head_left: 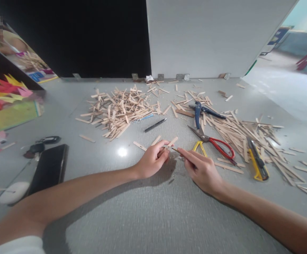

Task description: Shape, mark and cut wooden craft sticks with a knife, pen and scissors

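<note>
My left hand is closed on a short wooden craft stick, pinching it just above the grey table. Touching that stick from the right is my right hand, whose fingers pinch a thin dark pointed tool; I cannot make out what it is. Two loose sticks lie just behind my left hand. Red-and-yellow-handled scissors rest right behind my right hand.
A heap of cut sticks lies at the back centre, and longer sticks spread to the right. Blue-handled pliers, a yellow utility knife and a black pen lie among them. A black phone and coloured paper sit at left.
</note>
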A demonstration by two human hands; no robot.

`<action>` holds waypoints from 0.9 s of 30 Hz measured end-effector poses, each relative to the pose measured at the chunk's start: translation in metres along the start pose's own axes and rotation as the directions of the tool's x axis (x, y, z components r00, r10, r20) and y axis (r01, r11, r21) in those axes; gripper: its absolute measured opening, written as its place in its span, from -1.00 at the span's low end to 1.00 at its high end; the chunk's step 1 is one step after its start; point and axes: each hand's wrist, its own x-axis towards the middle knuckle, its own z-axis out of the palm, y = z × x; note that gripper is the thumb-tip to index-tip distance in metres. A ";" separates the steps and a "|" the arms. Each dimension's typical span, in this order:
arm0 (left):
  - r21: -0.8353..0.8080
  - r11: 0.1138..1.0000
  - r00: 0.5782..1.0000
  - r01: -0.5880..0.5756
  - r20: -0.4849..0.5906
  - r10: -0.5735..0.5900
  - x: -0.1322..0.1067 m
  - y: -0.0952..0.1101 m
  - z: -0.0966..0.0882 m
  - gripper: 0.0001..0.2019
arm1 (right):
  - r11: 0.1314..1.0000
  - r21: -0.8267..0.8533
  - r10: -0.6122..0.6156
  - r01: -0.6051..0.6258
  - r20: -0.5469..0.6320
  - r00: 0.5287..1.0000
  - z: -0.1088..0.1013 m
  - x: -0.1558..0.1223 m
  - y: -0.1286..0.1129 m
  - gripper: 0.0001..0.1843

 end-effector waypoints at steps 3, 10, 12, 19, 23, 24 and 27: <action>-0.002 1.000 1.000 0.006 -0.006 -0.006 0.000 0.002 0.000 -0.68 | 1.000 -0.001 0.021 -0.021 -0.006 1.000 0.000 0.000 0.000 -0.55; -0.162 0.987 1.000 0.012 0.029 -0.008 0.002 0.002 0.001 -0.71 | 0.999 0.024 0.045 -0.044 -0.038 0.998 0.001 0.000 0.000 -0.57; -0.204 0.979 1.000 0.002 0.021 0.003 0.002 -0.001 0.002 -0.69 | 0.999 0.045 0.029 -0.026 -0.069 0.997 0.002 0.000 -0.001 -0.57; -0.179 0.983 0.999 -0.042 0.005 0.044 0.000 -0.007 0.004 -0.58 | 0.993 0.093 -0.063 0.074 -0.107 0.992 0.004 -0.005 -0.002 -0.51; -0.123 0.991 0.998 -0.060 -0.001 0.060 -0.002 -0.008 0.005 -0.57 | 0.989 0.083 -0.114 0.122 -0.095 0.989 0.005 -0.005 -0.001 -0.52; -0.104 0.992 0.998 -0.069 -0.006 0.069 -0.003 -0.008 0.005 -0.58 | 0.987 0.084 -0.128 0.136 -0.089 0.988 0.005 -0.005 0.000 -0.52; -0.045 0.994 0.995 -0.095 -0.011 0.095 -0.004 -0.007 0.006 -0.63 | 0.982 0.083 -0.167 0.172 -0.067 0.984 0.006 -0.004 0.002 -0.52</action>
